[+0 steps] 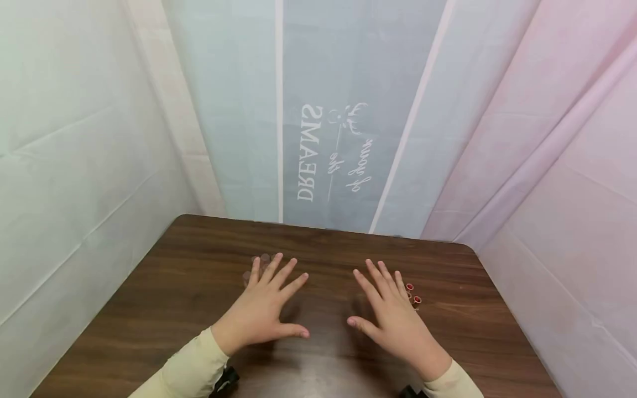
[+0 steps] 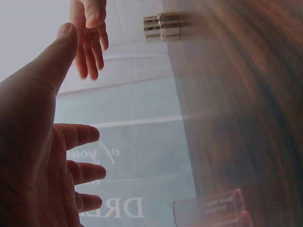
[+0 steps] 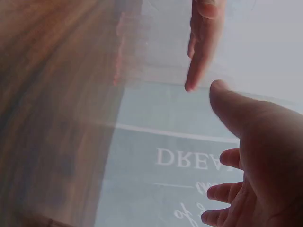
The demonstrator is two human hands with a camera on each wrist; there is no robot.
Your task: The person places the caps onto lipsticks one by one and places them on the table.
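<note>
While both our hands hover spread above the brown wooden surface (image 1: 199,276), we judge the work as not yet begun: our left hand (image 1: 264,309) has its fingers splayed and holds nothing, with the clear plastic pieces (image 1: 256,265) lying just beyond its fingertips. Our right hand (image 1: 393,320) is likewise splayed and holding nothing, and the small red-capped tubes (image 1: 413,294) sit on the surface just beside its outer fingers. As far as we can tell, neither group is gripped or lifted, so picking up, moving or joining all remains ahead.
</note>
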